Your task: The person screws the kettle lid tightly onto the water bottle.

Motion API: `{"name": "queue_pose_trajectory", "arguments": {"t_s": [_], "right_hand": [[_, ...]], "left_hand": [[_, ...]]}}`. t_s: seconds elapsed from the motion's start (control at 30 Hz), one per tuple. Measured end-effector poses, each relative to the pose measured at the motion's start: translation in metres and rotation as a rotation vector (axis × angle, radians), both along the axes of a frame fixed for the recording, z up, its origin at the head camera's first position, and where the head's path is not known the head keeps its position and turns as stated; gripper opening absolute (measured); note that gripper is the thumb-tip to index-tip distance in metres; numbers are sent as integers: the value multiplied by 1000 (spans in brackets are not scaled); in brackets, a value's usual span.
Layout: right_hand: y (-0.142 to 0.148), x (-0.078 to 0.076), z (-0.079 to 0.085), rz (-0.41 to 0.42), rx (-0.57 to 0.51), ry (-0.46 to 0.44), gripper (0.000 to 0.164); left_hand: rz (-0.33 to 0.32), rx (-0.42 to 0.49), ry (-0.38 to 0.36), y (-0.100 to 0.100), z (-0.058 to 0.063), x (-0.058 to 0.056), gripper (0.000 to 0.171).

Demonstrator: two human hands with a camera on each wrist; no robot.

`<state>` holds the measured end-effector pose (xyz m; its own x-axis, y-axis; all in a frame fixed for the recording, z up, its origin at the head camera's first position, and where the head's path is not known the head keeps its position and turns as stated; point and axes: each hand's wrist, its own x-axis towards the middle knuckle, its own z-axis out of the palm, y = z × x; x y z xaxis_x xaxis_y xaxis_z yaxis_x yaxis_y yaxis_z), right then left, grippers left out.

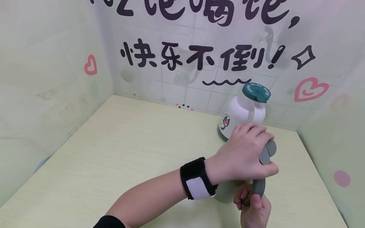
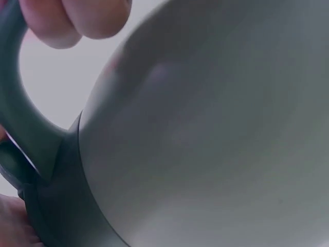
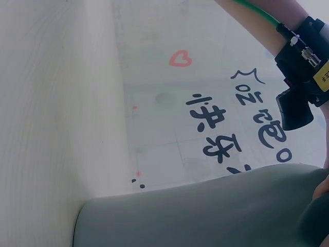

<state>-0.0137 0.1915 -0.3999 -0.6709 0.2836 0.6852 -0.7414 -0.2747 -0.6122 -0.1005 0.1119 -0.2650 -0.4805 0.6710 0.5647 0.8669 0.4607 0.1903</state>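
Note:
A grey-green thermos jug (image 1: 225, 193) stands on the table, mostly hidden behind my left forearm and hand. My left hand (image 1: 242, 152) reaches over its top, fingers and thumb curled around the grey lid (image 1: 265, 155). Below it, my right hand (image 1: 256, 210) grips the curved handle (image 1: 259, 186), thumb on its outer side. The left wrist view is filled by the jug's smooth body (image 2: 216, 123), with the dark handle (image 2: 15, 92) and collar (image 2: 67, 206) at its left. In the right wrist view, the jug's side (image 3: 195, 216) spans the bottom.
Right behind the jug stands a white bottle (image 1: 245, 109) with a green cap, its lower part covered by my left hand. The pale wooden table (image 1: 119, 152) stretches to the left. Printed sheets (image 1: 171, 88) with lettering and hearts wall in the back and sides.

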Motion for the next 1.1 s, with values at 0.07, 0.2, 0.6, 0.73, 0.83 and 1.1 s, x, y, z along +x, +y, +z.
{"name": "queue_pose_trajectory", "arguments": {"t_s": [0.07,0.2,0.6,0.73,0.83,1.1], "right_hand": [[0,0,0,7,3,4,33],[1,0,1,6,10,-9,34],[0,0,0,30,2,10,33],[0,0,0,29,3,14,33],[0,0,1,25,1,13,32],[-1,1,0,19,9,-9,32]], "left_hand": [[-4,-4,-4,0,0,0,45],[-12,-13,-26,-1,0,-1,46],[-22,9,-51,-2,-1,0,44],[-30,11,-55,-1,0,1,43],[-34,9,-54,-1,0,1,42],[-38,8,-46,-1,-1,1,44]]}}
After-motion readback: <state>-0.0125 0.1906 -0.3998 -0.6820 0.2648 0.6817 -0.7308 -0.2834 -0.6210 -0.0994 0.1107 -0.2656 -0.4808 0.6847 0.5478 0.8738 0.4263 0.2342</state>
